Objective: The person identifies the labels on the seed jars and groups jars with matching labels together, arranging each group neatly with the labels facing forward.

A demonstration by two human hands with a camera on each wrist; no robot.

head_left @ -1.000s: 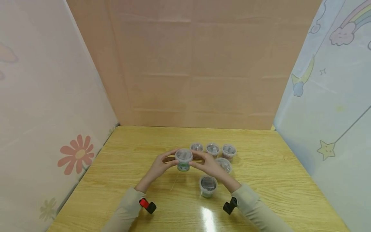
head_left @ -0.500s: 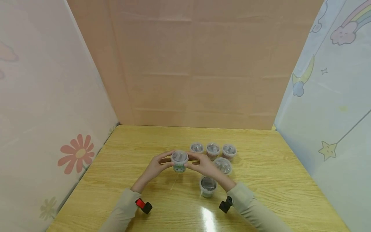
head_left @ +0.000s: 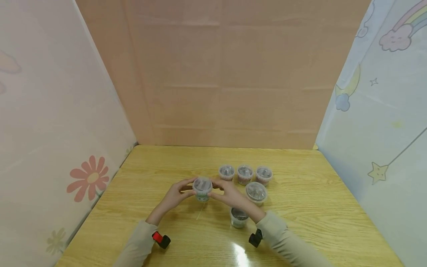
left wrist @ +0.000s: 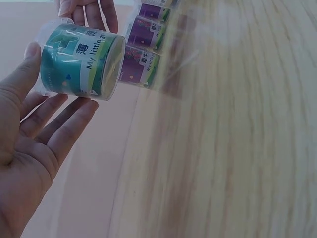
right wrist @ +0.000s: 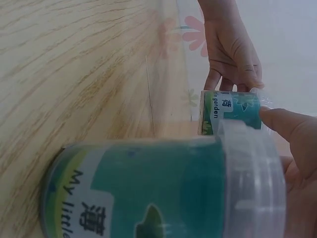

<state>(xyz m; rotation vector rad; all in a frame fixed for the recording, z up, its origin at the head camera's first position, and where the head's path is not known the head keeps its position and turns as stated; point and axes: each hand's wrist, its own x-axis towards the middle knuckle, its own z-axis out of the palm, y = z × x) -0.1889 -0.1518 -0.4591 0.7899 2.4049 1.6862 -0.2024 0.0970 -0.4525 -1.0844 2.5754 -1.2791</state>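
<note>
Both hands hold one small clear plastic tub (head_left: 202, 184) with a clear lid and a green paper label reading "My little garden" (left wrist: 74, 59). My left hand (head_left: 174, 195) grips its left side, thumb near the lid and fingers round the far side. From the right, my right hand (head_left: 231, 193) pinches it between thumb and fingers. The tub stands upright, close over the table in the head view. Another green-labelled tub (right wrist: 148, 188) looms large beside my right hand in the right wrist view; in the head view this near tub (head_left: 239, 219) is partly covered by my right forearm.
Along the back stand three lidded tubs, left (head_left: 227, 172), middle (head_left: 245, 173) and right (head_left: 264, 174); purple labels (left wrist: 143, 34) show there. A wider-lidded tub (head_left: 256, 191) stands just right of my right hand. Printed walls enclose the wooden table (head_left: 310, 200).
Both hands have carried the tub leftward and a little toward me. The left tub of the back row, partly covered before, now shows fully. The standing tubs stay in place.
</note>
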